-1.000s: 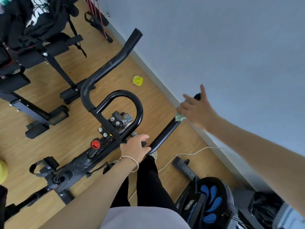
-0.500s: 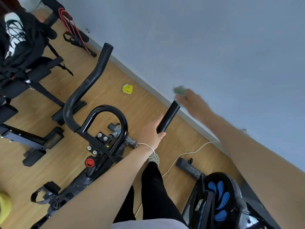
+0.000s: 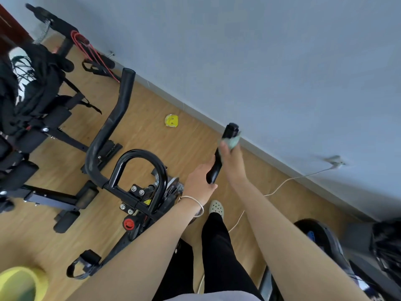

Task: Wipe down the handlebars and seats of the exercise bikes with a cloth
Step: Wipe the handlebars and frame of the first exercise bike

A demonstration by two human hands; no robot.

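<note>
The exercise bike's black handlebars fill the middle of the view: a left bar (image 3: 112, 124) rising away, a centre loop (image 3: 138, 155), and a right bar (image 3: 227, 135) pointing toward the wall. My left hand (image 3: 198, 181) grips the lower part of the right bar. My right hand (image 3: 231, 161) presses a pale green cloth (image 3: 233, 141) around the same bar, just below its tip. The cloth is partly hidden by my fingers. The bike's seat is out of view.
A black weight bench (image 3: 43, 135) draped with dark clothes stands at the left. A yellow smiley object (image 3: 171, 121) lies on the wood floor near the baseboard. A white cable (image 3: 280, 187) runs along the floor. Another machine (image 3: 325, 242) sits at lower right, a yellow object (image 3: 19, 283) at lower left.
My left hand slid up from the stem onto the right bar. My right hand went past the bar's tip with the cloth, then came back down and closed around the bar.
</note>
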